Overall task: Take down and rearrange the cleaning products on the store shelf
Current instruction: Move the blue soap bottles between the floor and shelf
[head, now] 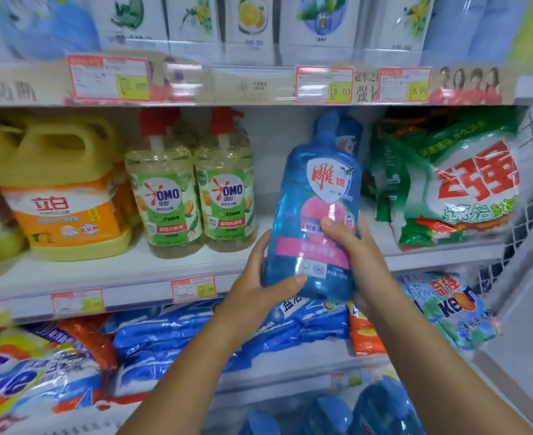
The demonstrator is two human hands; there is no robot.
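A tall blue detergent bottle (321, 196) with a white shield label and a pink band stands upright in front of the middle shelf (152, 277), held off it. My left hand (259, 287) grips its lower left side, thumb across the front near the base. My right hand (353, 246) grips the right side, thumb on the pink label. Behind it a second blue bottle (348, 133) stands on the shelf, mostly hidden.
On the middle shelf stand a yellow jug (61, 189), two green pump bottles (193, 196) and a green and white powder bag (453, 183). Blue and orange powder bags (196, 334) lie on the shelf below. White boxes (252, 23) fill the top shelf.
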